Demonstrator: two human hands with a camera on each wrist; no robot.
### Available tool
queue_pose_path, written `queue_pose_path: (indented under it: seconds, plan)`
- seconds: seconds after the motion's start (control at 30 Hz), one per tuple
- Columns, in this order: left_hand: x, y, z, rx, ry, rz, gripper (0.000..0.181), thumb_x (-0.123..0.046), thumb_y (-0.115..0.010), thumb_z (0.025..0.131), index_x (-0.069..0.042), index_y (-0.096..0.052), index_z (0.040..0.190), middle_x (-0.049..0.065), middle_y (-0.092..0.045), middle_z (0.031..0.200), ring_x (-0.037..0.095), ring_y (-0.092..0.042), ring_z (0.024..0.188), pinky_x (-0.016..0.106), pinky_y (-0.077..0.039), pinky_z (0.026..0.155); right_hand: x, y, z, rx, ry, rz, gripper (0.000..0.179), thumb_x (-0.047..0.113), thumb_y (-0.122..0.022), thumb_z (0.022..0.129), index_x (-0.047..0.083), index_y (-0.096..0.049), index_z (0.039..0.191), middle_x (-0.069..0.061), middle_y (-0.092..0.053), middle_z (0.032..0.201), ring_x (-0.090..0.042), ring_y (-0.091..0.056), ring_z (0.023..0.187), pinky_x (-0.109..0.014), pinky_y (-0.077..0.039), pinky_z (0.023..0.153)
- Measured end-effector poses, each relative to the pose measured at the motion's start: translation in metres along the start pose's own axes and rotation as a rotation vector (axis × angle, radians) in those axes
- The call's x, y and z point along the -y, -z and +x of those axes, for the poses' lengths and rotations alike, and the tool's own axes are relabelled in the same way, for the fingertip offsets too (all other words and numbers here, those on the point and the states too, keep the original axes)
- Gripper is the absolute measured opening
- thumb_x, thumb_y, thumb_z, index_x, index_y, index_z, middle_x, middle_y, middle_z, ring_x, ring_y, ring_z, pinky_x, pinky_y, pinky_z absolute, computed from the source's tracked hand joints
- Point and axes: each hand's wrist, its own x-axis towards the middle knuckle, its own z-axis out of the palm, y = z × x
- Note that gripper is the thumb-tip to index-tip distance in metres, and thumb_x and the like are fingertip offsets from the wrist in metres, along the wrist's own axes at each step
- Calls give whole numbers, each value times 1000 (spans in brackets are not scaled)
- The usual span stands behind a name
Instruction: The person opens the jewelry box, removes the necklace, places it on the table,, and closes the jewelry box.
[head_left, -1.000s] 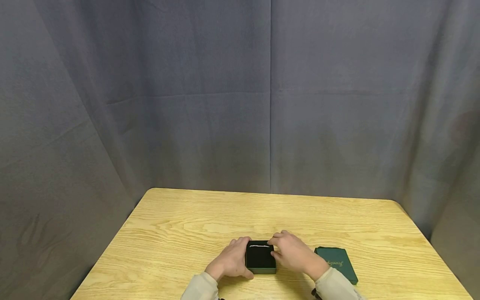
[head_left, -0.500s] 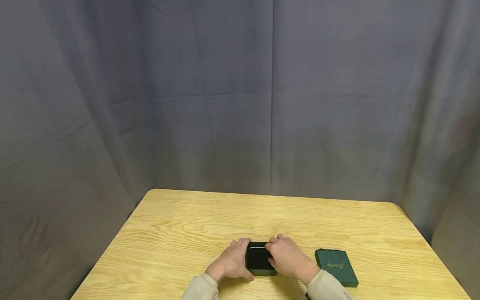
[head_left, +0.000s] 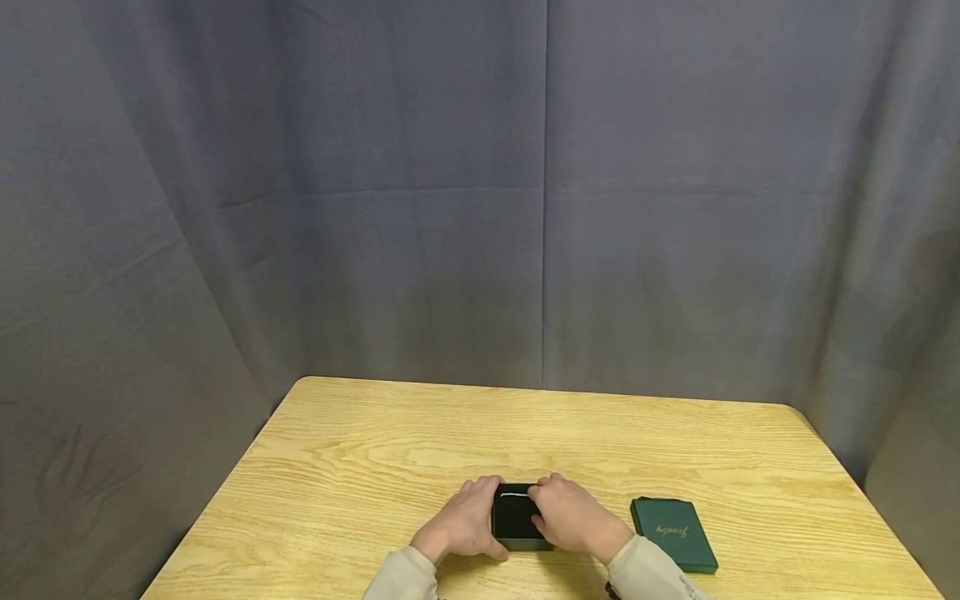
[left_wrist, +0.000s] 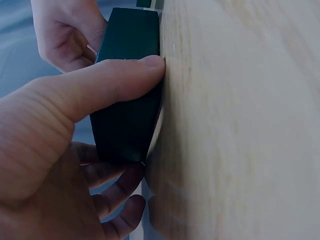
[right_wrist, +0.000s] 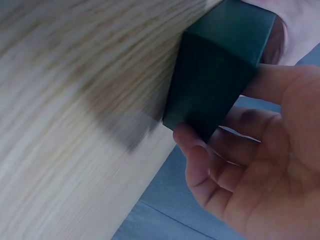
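Note:
A dark green jewelry box base with a black insert sits on the table. Across the far part of the insert runs a thin silver chain. My left hand grips the box's left side; its thumb presses along the near wall. At the box's right side is my right hand, its fingers curled, covering the chain's right end. In the right wrist view a fingertip touches the box's outer corner. The thumb and index tips are hidden behind the box wall, so their hold is unclear.
To the right of the box lies a green lid with gold lettering, and dark material shows at its far edge. The wooden table has rounded far corners. Grey curtains hang behind it and at both sides.
My right hand has shifted slightly left and inward over the box, covering more of the chain's right end and the insert. My left hand and the lid stay put.

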Motion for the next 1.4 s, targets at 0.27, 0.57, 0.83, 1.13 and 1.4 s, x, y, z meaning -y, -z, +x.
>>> queue_pose_path:
  seconds: [0.27,0.57,0.83,1.13,1.4]
  plan:
    - [1,0,0,-4,3,-3,88,-29,-91,58,-10,-43,129,-5,-52,112,13,-42,91,32,-42,78,0,0,0,7,-16,65,18,12,-70,82,0,-65,96,-6,-61,85,-18,-56,79,-34,-50,70]
    - [1,-2,1,-3,-5,7,83,-29,-91,57,-12,-45,125,-7,-52,107,12,-42,90,32,-42,77,-5,-2,0,9,-28,148,18,11,-68,85,2,-66,100,-4,-63,90,-18,-56,83,-34,-49,73]
    - [1,-3,2,0,9,11,83,-30,-91,58,-14,-46,125,-8,-52,107,11,-42,90,33,-42,79,-5,-3,0,3,-47,165,17,14,-68,86,5,-66,100,-1,-61,88,-15,-55,81,-33,-49,70]
    - [1,-1,1,1,6,21,85,-30,-91,57,-12,-46,126,-7,-52,108,12,-43,91,33,-41,79,-5,-2,0,-48,-43,186,16,14,-70,85,4,-66,97,-1,-62,88,-14,-55,80,-32,-49,69]
    - [0,-1,0,-7,7,20,86,-30,-92,56,-11,-46,127,-6,-53,109,12,-43,92,33,-41,80,-7,-3,-1,-104,-17,199,14,10,-67,86,2,-66,98,-3,-62,89,-16,-57,81,-33,-50,71]
